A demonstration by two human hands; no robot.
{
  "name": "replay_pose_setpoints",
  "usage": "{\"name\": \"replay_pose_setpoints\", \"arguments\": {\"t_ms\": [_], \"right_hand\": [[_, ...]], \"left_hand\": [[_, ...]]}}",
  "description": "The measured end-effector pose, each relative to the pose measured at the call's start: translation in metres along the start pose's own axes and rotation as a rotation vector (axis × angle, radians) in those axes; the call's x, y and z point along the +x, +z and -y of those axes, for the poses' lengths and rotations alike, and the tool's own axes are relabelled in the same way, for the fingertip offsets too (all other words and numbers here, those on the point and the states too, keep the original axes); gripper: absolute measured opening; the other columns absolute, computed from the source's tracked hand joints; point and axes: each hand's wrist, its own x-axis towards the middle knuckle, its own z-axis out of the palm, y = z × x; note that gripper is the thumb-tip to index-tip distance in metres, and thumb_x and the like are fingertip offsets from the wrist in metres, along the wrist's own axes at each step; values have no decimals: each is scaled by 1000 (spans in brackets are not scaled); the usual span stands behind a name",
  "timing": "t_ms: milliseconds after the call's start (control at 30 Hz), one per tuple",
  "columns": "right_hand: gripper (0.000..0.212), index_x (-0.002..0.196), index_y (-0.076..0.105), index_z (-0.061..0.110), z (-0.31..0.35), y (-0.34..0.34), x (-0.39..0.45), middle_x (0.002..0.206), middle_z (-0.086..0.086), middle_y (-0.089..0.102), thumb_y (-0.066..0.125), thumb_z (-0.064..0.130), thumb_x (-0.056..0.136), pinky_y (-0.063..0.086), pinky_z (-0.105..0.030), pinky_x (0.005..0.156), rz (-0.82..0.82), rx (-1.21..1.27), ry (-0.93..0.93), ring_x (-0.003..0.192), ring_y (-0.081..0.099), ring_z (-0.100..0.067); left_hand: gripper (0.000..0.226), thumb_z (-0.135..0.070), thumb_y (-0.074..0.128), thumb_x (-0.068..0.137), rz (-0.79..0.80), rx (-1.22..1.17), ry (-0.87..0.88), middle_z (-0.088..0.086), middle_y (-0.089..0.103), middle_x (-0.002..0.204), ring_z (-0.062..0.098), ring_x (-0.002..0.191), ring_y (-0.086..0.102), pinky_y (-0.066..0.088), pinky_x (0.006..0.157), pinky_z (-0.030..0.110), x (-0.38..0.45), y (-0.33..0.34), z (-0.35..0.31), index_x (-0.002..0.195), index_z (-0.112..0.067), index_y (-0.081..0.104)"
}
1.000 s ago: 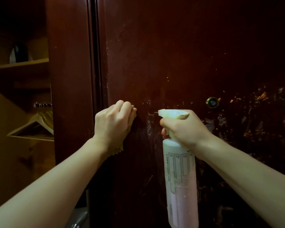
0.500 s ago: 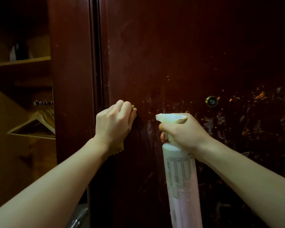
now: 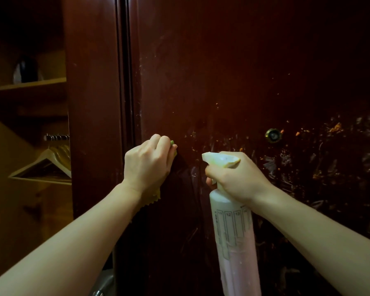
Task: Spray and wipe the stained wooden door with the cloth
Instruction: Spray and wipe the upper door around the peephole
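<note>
Dark stained wooden door filling the view, orange specks and smears on its right half. Pale spray bottle gripped at the neck by right hand, nozzle aimed left. Left hand fisted, fingers curled around yellow-green cloth, pressed against the door's left edge. Small brass peephole right of the bottle.

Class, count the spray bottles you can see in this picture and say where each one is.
1. The spray bottle is in the right hand, held upright in front of the door, nozzle pointing left toward the left hand. Others may be out of view.
</note>
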Motion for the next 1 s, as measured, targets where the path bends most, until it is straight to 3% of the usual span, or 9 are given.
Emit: {"name": "replay_pose_setpoints", "arguments": {"t_ms": [133, 267, 467, 633, 700, 767, 867, 933, 1000], "right_hand": [[23, 71, 55, -5, 3, -1, 0, 61, -6, 58, 61, 15, 81, 44, -37, 60, -33, -21, -39, 57, 52, -14], [31, 83, 65, -1, 4, -3, 3, 83, -15, 70, 62, 28, 75, 51, -44, 69, -98, 4, -46, 78, 66, -31], [22, 72, 62, -1, 11, -2, 9, 69, -12, 70, 62, 20, 78, 53, -47, 66, -118, 21, -48, 62, 61, -20], [18, 68, 62, 7, 5, -8, 11, 65, -4, 70, 63, 19, 81, 51, -42, 67, -155, 119, 22, 63, 61, -16], [19, 71, 62, 2, 1, -11, 10, 71, -7, 73, 64, 18, 81, 49, -40, 69, -172, 167, 39, 65, 62, -16], [20, 75, 63, 0, -1, -14, 9, 73, -8, 74, 65, 18, 82, 50, -42, 71, -182, 188, 46, 68, 63, -18], [19, 73, 64, 0, -3, -17, 8, 69, -6, 71, 64, 17, 82, 49, -41, 70, -178, 206, 46, 66, 61, -18], [18, 70, 65, 4, -3, -19, 7, 67, -2, 70, 64, 17, 82, 48, -39, 70, -169, 178, 43, 65, 60, -15], [18, 65, 63, 11, -2, -21, 8, 66, -1, 70, 64, 19, 81, 48, -38, 69, -172, 173, 36, 64, 60, -14]], "left_hand": [[25, -24, 52, 99, 16, -5, -5, -1, 50, 67, 13, 47, 43, 22, 43, 21, 0, 0, -1, 77, -11, 55], [27, -24, 50, 100, -3, 5, 3, -2, 48, 66, 12, 46, 41, 21, 43, 20, 0, 1, 0, 76, -11, 54], [27, -25, 48, 101, -6, 33, 15, -1, 49, 67, 14, 45, 44, 25, 40, 21, 4, 2, 1, 78, -11, 52], [25, -24, 52, 98, -108, 14, -200, 3, 54, 68, 17, 44, 40, 23, 44, 21, 57, 5, -6, 78, -9, 51], [24, -25, 51, 98, -105, 15, -87, 3, 54, 69, 21, 46, 48, 26, 42, 23, 59, 10, -15, 79, -10, 53], [24, -24, 51, 97, -52, -51, 151, 3, 53, 69, 22, 49, 52, 31, 40, 26, 40, 13, -24, 77, -12, 54], [27, -23, 53, 97, 21, -121, 409, 1, 47, 65, 19, 47, 49, 36, 39, 29, 6, 9, -21, 72, -13, 52], [28, -25, 52, 99, 40, -97, 440, 1, 49, 65, 20, 48, 50, 37, 39, 29, 10, 9, -12, 73, -14, 53], [27, -27, 50, 99, 3, -36, 288, 3, 52, 69, 23, 50, 54, 32, 39, 27, 33, 9, -5, 76, -14, 53]]}}
